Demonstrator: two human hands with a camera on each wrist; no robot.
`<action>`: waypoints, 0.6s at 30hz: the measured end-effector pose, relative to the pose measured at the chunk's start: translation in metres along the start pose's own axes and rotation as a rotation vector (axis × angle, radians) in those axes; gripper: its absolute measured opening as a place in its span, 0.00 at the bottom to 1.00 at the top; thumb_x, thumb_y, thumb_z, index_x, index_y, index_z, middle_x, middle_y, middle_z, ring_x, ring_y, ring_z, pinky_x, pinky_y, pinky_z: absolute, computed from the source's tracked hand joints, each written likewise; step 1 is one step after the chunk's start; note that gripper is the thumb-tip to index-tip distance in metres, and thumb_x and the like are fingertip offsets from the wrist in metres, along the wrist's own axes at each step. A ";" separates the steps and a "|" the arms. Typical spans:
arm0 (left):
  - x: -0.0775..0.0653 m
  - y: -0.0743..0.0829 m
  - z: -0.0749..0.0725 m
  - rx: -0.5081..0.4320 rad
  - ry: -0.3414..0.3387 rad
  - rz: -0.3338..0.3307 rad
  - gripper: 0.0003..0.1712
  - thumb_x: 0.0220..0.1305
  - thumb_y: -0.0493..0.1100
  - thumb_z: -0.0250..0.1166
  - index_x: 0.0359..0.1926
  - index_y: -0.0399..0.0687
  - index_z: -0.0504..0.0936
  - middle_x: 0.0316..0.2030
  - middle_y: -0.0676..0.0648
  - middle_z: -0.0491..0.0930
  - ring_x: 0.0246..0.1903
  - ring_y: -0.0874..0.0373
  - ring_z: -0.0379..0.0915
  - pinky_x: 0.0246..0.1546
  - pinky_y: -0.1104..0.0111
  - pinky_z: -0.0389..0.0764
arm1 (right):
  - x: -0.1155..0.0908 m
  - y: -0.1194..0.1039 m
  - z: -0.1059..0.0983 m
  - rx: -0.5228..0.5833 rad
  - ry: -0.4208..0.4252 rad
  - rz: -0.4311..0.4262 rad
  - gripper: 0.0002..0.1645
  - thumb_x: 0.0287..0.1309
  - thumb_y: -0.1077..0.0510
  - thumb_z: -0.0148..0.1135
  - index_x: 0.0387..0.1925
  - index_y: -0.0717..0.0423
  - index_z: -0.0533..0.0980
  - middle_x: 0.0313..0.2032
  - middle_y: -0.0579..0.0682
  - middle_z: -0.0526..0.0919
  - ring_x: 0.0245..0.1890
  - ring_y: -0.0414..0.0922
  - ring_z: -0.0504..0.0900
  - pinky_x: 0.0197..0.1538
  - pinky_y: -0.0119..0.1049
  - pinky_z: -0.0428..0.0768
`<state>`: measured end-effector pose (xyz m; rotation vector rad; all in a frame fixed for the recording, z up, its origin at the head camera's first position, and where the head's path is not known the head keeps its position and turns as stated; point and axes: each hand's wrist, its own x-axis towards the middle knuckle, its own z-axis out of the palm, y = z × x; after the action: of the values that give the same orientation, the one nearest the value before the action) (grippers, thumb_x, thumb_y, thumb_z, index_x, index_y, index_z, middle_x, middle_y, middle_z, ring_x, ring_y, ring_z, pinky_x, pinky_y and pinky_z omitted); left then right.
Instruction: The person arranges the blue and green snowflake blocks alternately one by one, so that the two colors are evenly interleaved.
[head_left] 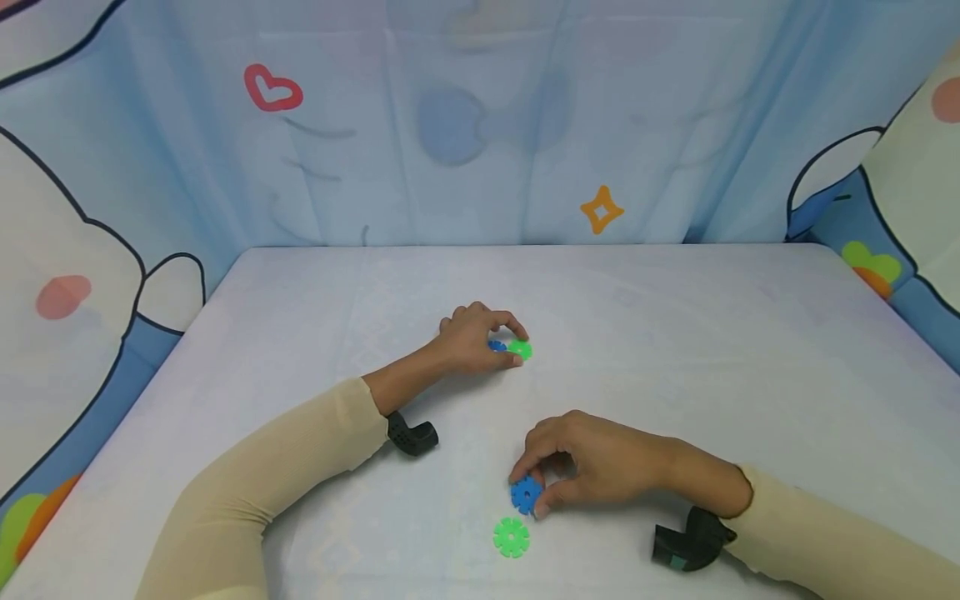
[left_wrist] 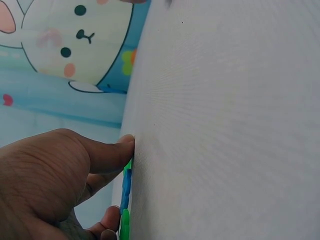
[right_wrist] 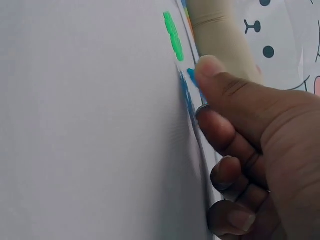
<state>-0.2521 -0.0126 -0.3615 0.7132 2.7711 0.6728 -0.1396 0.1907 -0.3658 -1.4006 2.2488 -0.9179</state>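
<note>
Two hands are seen at work over the white tabletop (head_left: 690,350), each with something caught in a pinch. By the left hand (head_left: 474,342), stretched farther out, a green disc (head_left: 521,349) is held between thumb and finger, with a small blue piece (head_left: 497,345) showing right beside it — and from the left wrist, a second green piece (left_wrist: 125,226) is revealed on the blue's other side. By the right hand (head_left: 600,458), a notched blue disc (head_left: 522,502) is gripped by thumb and finger, low over the tabletop (whether it is lifted cannot be told). Just beside it — untouched by either hand — a notched green disc (head_left: 513,547) is seen lying flat. Behind it all, a patterned blue curtain (head_left: 360,187) is hung.
</note>
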 end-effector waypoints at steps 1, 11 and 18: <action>0.000 0.000 0.000 -0.002 0.001 0.003 0.18 0.61 0.57 0.67 0.53 0.69 0.81 0.59 0.44 0.72 0.59 0.46 0.65 0.55 0.49 0.65 | 0.000 0.001 -0.001 0.012 0.014 0.004 0.17 0.56 0.42 0.69 0.47 0.38 0.83 0.32 0.33 0.79 0.33 0.31 0.74 0.37 0.24 0.75; 0.001 0.002 -0.002 -0.012 0.001 0.004 0.17 0.61 0.57 0.68 0.51 0.67 0.83 0.57 0.45 0.73 0.58 0.47 0.66 0.54 0.51 0.64 | 0.001 0.018 -0.028 -0.041 0.258 0.171 0.17 0.53 0.43 0.71 0.46 0.38 0.84 0.28 0.33 0.78 0.24 0.35 0.71 0.29 0.28 0.71; 0.001 0.002 -0.001 -0.009 0.000 -0.005 0.16 0.60 0.57 0.69 0.49 0.67 0.84 0.55 0.46 0.73 0.56 0.49 0.66 0.53 0.52 0.64 | 0.010 0.051 -0.057 -0.150 0.414 0.303 0.17 0.51 0.50 0.75 0.44 0.47 0.86 0.25 0.37 0.80 0.24 0.37 0.73 0.30 0.29 0.73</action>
<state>-0.2521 -0.0108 -0.3594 0.7038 2.7671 0.6839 -0.2118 0.2171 -0.3584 -0.9452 2.7880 -1.0234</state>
